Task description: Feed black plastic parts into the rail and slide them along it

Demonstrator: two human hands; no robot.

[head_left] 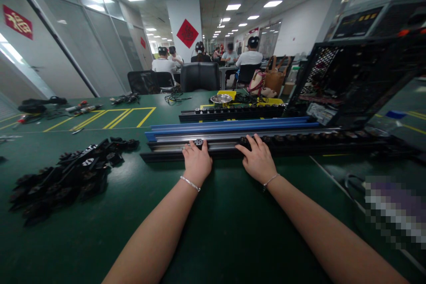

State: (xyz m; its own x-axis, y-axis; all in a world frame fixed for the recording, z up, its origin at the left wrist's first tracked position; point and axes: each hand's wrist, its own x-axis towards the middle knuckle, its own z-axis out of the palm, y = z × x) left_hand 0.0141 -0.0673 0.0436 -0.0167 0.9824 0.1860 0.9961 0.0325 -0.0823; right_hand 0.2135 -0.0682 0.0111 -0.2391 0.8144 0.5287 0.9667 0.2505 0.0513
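My left hand [197, 163] holds a small black socket-like module [199, 143] between thumb and fingers, at the left part of a long black rail [221, 145]. To the right, my right hand [260, 160] has thumb and forefinger around another black module [245, 142] on the same rail. A row of similar modules [299, 139] continues along the rail to the right. Just behind lie blue rails [229, 127], side by side with it. At the left, a loose heap of black modules [69, 182] rests on the green table [213, 235].
Farther back is another black rail with modules [233, 112], near a metal dish [221, 98]. An open computer case [342, 84] stands at the right. Tools [83, 108] and cables [176, 97] lie along the far side. Several people sit beyond a black chair [200, 76].
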